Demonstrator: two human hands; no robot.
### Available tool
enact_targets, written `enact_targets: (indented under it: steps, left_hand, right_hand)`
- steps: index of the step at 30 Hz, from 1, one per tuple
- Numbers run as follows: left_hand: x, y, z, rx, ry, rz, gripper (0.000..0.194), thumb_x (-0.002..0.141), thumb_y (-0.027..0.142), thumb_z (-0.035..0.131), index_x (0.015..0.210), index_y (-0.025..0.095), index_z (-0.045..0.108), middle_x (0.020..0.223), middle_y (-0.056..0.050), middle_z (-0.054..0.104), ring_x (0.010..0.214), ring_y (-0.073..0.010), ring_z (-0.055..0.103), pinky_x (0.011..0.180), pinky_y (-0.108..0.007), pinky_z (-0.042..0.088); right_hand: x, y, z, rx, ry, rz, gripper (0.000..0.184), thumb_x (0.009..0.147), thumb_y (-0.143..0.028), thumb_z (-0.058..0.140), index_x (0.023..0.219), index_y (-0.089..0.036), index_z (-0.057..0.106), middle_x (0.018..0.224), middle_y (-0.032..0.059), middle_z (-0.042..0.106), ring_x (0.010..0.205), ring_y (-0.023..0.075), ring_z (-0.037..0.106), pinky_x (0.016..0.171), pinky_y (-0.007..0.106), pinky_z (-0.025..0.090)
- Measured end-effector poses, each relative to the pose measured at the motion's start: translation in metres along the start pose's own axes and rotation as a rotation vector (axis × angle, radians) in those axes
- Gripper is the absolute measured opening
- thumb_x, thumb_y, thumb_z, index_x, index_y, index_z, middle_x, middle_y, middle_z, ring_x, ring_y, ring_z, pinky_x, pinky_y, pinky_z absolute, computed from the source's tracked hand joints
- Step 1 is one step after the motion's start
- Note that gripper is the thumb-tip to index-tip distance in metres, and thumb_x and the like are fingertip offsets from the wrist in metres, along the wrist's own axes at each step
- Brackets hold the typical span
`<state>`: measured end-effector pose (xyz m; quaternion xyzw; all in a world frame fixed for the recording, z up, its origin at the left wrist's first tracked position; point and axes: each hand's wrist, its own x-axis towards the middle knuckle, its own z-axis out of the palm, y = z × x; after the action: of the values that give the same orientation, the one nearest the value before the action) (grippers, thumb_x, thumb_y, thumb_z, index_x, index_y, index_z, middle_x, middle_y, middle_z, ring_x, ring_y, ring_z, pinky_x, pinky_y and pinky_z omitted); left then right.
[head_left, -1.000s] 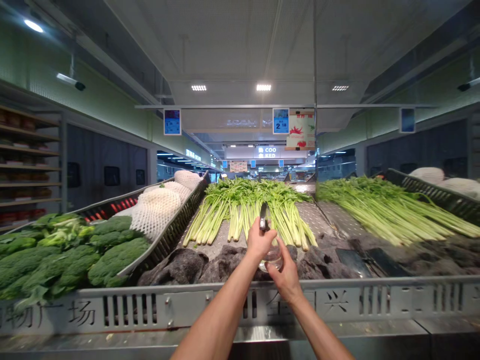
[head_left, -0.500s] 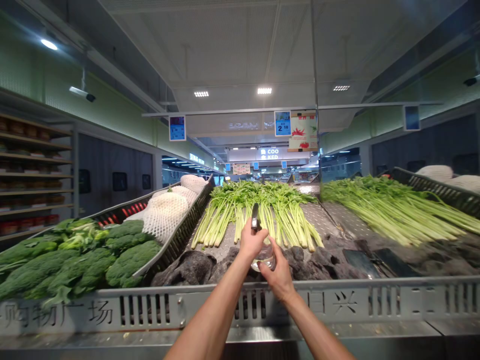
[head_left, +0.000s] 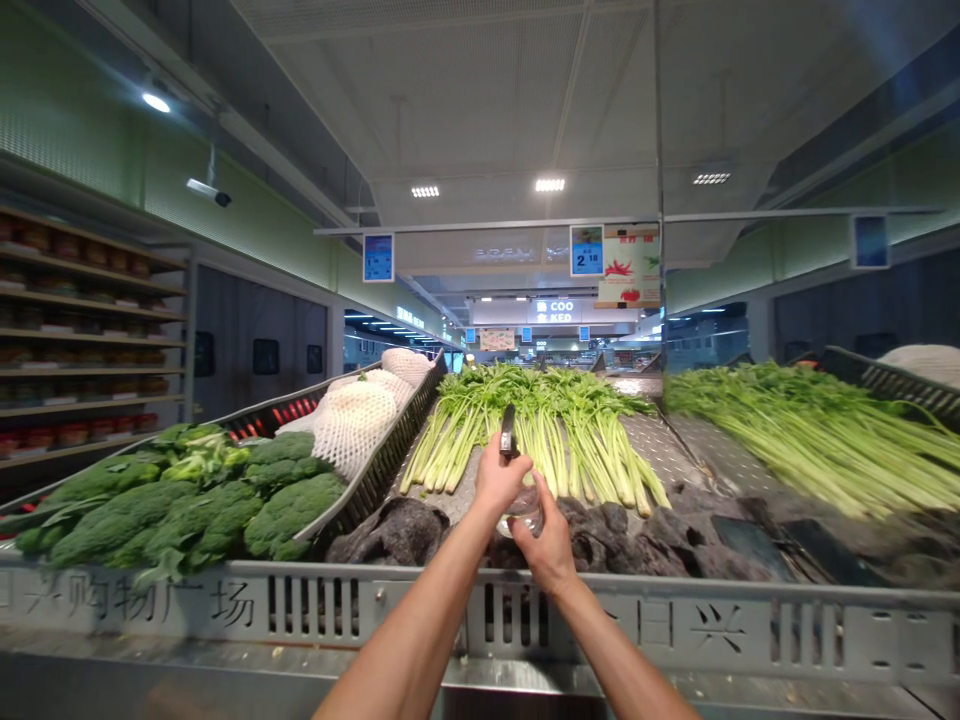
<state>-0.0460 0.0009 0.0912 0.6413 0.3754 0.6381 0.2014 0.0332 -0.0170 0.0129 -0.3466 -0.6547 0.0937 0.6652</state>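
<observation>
- Broccoli (head_left: 210, 505) lies along the display's (head_left: 322, 603) front edge
- Left hand (head_left: 502, 485) is wrapped around the upper part of a clear, dark-topped bottle (head_left: 525, 512)
- This bottle is held near the front edge, before the celery (head_left: 551, 435)
- Right hand (head_left: 551, 540) cups its base

Along the counter's (head_left: 247, 655) front edge, the grey panel (head_left: 386, 615) reads 兴购物广场 toward the left and 日兴 toward the right, while above the back edge a blue price tag (head_left: 586, 251) shows 2 and a smaller 18, and a lit sign (head_left: 555, 312) far behind spells COO over KED.
</observation>
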Motion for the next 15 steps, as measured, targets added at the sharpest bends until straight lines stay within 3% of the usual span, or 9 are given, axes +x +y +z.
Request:
enact_targets:
  steps: [15]
  left_hand:
    - [-0.0011,-0.0048,0.0012,-0.01,-0.039,-0.043,0.017,0.056,0.017,0.051,0.072,0.017,0.047,0.051,0.007,0.038,0.045,-0.0051,0.035,0.044,-0.016,0.029]
  right_hand:
    - [-0.0042,0.0057,0.0043,0.019,0.023,0.023,0.064,0.062,-0.028,0.05,0.121,-0.011,0.033,0.115,0.0102,0.047,0.109,0.0204,0.041,0.091,0.032,0.033]
